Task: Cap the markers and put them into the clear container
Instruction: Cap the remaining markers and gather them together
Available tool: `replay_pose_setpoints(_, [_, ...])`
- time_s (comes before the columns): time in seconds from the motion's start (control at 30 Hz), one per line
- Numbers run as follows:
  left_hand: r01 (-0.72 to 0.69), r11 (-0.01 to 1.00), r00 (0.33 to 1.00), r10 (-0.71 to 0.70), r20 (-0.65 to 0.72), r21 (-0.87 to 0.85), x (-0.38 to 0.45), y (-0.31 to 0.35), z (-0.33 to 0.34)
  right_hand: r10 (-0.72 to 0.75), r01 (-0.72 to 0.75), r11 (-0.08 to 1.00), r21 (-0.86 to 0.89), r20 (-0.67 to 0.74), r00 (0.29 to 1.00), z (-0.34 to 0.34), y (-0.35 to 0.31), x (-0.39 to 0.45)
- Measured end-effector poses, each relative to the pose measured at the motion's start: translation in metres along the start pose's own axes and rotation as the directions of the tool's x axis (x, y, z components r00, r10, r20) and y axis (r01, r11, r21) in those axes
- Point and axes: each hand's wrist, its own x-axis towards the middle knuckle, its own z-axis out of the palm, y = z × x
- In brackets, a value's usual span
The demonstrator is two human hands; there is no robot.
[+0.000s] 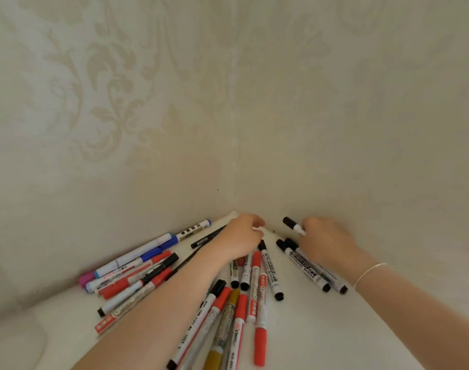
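My right hand grips a black-capped marker by the corner, my left hand curls over something small I cannot identify, and with no container in view, reaching across risks scattering the pile.

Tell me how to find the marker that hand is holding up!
Look where the two cream walls meet the white table. The right hand there pinches a white marker with a black cap. It alone is lifted off the table; every other marker lies flat.

red, black, blue markers; cream damask-patterned wall; white table
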Motion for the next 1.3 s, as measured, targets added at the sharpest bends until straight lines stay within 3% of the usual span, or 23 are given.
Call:
replay_pose_setpoints(0.2, [-0.017,0.995,0.995,0.008,0.096,0.101,0.025,0.013,0.023,-0.073,0.068,0.961,-0.267,-0.009,0.997,0.024,-0.011,-0.005])
replay_pose_setpoints(0.63, [-0.073,0.966,0.973,0.014,0.232,0.248,0.056,0.011,0.037,-0.067,0.052,0.943,-0.328,-0.035,0.997,0.060,-0.008,0.011])
replay_pose_setpoints(0.9, [-0.083,0.949,0.966,0.002,0.259,0.303,0.059,0.007,0.030,0.007,0.006,0.983,-0.185,0.069,0.998,0.072,-0.013,0.024])
replay_pose_setpoints(1.13, [-0.079,0.953,0.984,0.027,0.178,0.291,0.052,0.009,0.020,-0.013,0.010,0.999,0.039,0.054,0.998,0.067,-0.020,0.023])
replay_pose_setpoints(1.3, [-0.087,0.957,0.991,0.056,0.120,0.276,0.046,0.017,0.007,-0.010,-0.013,0.956,0.293,0.079,0.997,0.058,-0.026,0.026])
